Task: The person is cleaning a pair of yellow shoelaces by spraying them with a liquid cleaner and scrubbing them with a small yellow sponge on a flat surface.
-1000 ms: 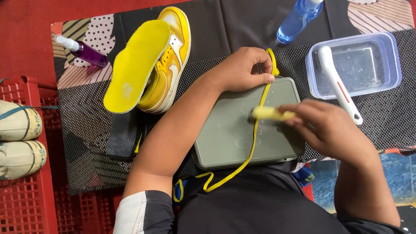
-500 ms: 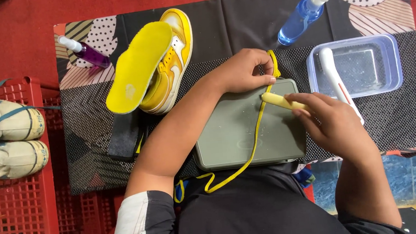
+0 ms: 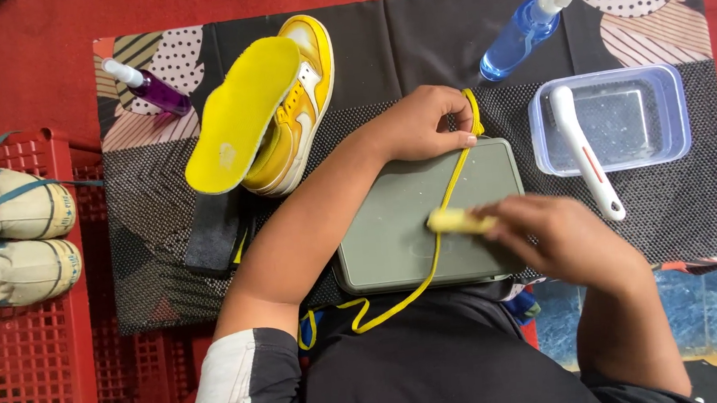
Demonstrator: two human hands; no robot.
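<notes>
On the flat grey-green plastic board (image 3: 403,223), a long yellow shoelace (image 3: 447,188) is stretched; its far end is pinched by the left hand (image 3: 425,124), while a small yellow brush (image 3: 455,220) is gripped in the blurred right hand (image 3: 562,237).

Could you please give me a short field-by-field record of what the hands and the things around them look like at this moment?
left hand: pinches the top end of the yellow shoelace at the far edge of the grey-green board
right hand: holds a small yellow brush, blurred, against the lace on the board
shoe: yellow sneaker lies on its side, a yellow insole leaning on it
tub: clear tub with a white-handled brush lying in it
bottles: blue spray bottle, purple bottle
left side: red crate with white shoes
</notes>
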